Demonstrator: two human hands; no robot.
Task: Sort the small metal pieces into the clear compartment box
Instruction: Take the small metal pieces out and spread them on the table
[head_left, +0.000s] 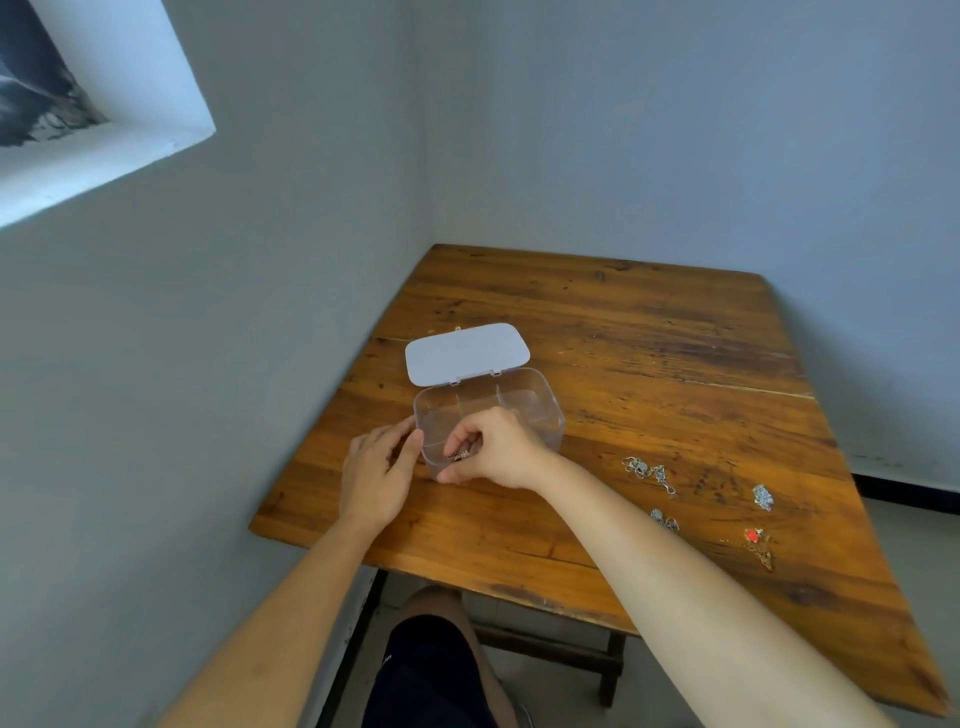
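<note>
The clear compartment box (524, 400) stands open on the wooden table (649, 364), its white lid (466, 353) folded back behind it. My left hand (376, 475) rests flat against the box's left near corner. My right hand (491, 449) hovers over the front compartment with its fingertips pinched on a small metal piece (461, 455). More metal pieces lie on the table to the right: a silver cluster (649, 472), another silver one (665, 519), a sparkly piece (762, 496) and a gold chain with a red stone (756, 543).
Grey walls close in the table at the left and back. The near table edge runs above my knee (431, 665). A tiny gold bit (458, 328) lies behind the lid.
</note>
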